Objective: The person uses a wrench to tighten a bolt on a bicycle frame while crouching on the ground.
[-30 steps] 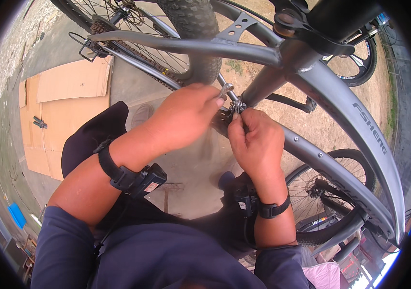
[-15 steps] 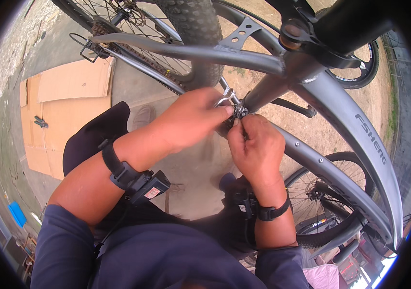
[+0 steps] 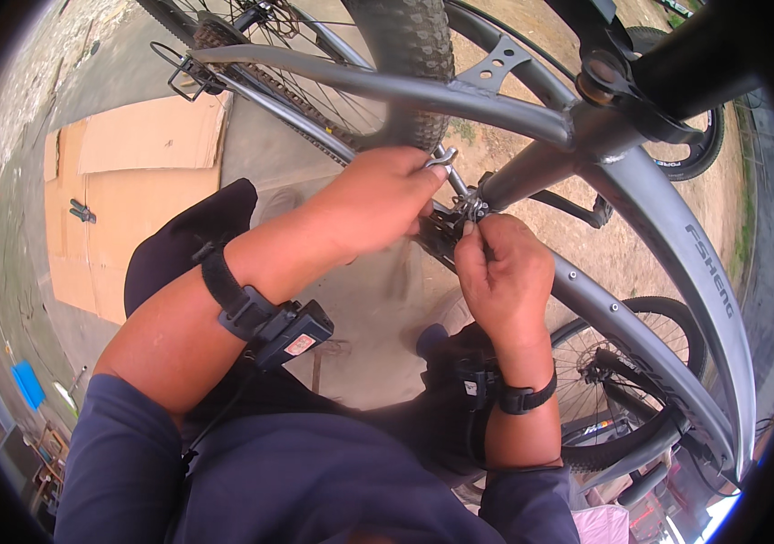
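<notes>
A grey bicycle frame point(image 3: 650, 227) stands close in front of me, its knobby rear tyre point(image 3: 405, 54) at the top. My left hand point(image 3: 373, 199) is closed around a small metal tool point(image 3: 441, 159) beside the frame's lower junction. My right hand point(image 3: 500, 272) pinches a small metal part point(image 3: 473, 210) at the same spot, fingers closed on it. The two hands almost touch. A black strap with a small device point(image 3: 283, 331) sits on my left wrist, and a dark band point(image 3: 523, 399) circles my right wrist.
Flattened cardboard sheets point(image 3: 124, 181) lie on the concrete to the left, with a small dark tool point(image 3: 82, 213) on them. A crank arm and pedal point(image 3: 577, 210) stick out right of the hands. The front wheel point(image 3: 623, 363) shows at lower right. Bare dirt lies beyond the frame.
Both hands have stayed at the frame junction. My left hand's fingers have shifted slightly on the metal tool, and my view has tilted a little.
</notes>
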Available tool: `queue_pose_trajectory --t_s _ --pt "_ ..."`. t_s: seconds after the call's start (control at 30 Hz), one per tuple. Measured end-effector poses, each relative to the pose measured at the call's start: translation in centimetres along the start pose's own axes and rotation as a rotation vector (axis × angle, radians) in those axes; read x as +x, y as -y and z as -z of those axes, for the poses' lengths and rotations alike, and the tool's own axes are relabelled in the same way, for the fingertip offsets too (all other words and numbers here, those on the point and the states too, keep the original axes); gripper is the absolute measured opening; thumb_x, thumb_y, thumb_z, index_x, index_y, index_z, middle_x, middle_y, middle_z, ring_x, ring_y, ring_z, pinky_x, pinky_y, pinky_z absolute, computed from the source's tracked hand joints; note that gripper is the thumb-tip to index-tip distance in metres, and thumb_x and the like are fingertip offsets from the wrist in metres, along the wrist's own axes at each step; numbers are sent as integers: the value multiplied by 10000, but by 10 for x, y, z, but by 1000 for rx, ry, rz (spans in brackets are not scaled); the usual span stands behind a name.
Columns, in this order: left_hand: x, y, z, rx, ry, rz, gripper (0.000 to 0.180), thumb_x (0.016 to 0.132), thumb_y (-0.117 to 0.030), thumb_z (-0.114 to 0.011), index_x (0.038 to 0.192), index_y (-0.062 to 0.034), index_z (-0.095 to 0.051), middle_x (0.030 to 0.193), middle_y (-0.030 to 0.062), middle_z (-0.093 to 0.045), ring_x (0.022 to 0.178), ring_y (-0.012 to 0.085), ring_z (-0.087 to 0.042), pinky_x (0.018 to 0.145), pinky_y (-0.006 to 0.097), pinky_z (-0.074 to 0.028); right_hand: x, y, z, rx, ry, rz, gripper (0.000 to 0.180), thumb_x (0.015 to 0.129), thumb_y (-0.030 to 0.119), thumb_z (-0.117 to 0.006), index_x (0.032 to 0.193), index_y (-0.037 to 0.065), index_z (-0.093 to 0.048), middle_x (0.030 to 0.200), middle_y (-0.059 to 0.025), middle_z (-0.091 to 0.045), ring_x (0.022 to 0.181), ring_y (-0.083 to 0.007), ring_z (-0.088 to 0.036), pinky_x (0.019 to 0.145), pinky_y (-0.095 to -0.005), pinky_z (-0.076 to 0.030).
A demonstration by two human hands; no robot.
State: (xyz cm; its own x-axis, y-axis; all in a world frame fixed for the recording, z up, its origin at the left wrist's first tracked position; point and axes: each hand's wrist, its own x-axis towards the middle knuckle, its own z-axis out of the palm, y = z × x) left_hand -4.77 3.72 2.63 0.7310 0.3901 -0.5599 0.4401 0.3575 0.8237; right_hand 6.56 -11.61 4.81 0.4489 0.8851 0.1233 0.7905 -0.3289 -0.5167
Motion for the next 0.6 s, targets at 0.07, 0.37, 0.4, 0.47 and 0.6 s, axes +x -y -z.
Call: queue_pose_trajectory --t_s 0.07,0.37,0.4,0.47,0.6 --pt "-1 -2 0 2 -8 9 350 1017 -356 -578 987 -15 -656 738 2 -584 586 87 -539 526 248 -441 0 1 1 -1 8 -14 143 809 115 -678 729 61 -572 723 -139 -613 675 -366 -623 584 -434 -501" --pt "-1 -4 6 39 -22 5 315 1024 -285 -524 1024 7 -643 809 22 -618 625 92 -567 567 258 -496 1 0 2 2 27 -28 176 821 130 -672 720 57 -548 718 -149 -598 675 -383 -609 586 -451 -487" --pt "-2 -5 6 44 -16 15 313 1023 -280 -523 1024 8 -642 816 24 -622 630 93 -572 570 259 -500 1 0 2 1 28 -25 180 822 132 -672 719 57 -546 717 -149 -596 674 -383 -608 586 -451 -485" --pt "-2 -6 8 48 -8 2 309 1021 -275 -522 1018 11 -641 822 28 -624 635 96 -576 571 260 -499 1 1 3 -7 32 -33 186 825 134 -673 717 56 -543 714 -149 -595 675 -382 -608 586 -450 -483" --pt "-4 -7 8 45 -24 8 315 1022 -275 -517 1036 10 -652 820 29 -623 644 97 -583 575 258 -496 1 1 3 -3 34 -39 196 830 135 -674 713 54 -539 707 -147 -589 675 -379 -607 586 -446 -480"
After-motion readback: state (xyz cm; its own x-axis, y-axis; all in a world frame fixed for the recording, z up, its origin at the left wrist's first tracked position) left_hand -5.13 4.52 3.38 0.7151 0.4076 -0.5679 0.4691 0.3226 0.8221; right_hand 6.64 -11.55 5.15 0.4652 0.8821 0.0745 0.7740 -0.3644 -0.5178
